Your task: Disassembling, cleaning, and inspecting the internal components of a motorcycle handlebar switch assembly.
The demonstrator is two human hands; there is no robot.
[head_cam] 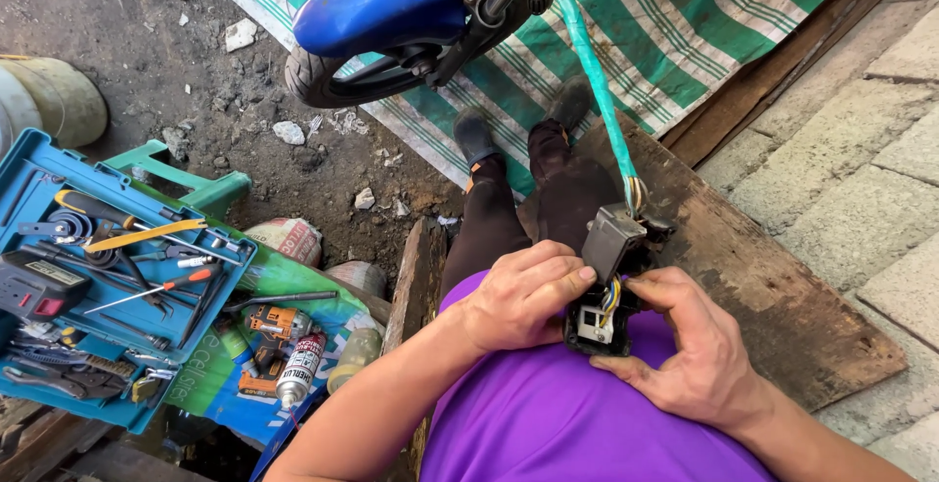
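Head view looks down on our lap, where we hold a black switch housing [599, 291] over our purple shirt [577, 414]. Our left hand [523, 291] is closed around the housing's left side, thumb pressed along its grey upper cover. Our right hand [690, 345] cups it from the right and below, fingers curled against its lower edge, so both hands grip the same part. Coloured wires show in the open face of the housing, and a cable wrapped in green tape [587, 52] runs from its top up to a blue scooter [391, 3] whose front wheel [337, 76] rests on the dirt beside a green-striped tarp [685, 22]. We sit on a worn wooden board [773, 286], legs stretched toward the wheel. To our left lies an open blue toolbox [29, 164] full of screwdrivers and pliers, with a spray can [299, 370] and an orange power drill [269, 330] just beside it
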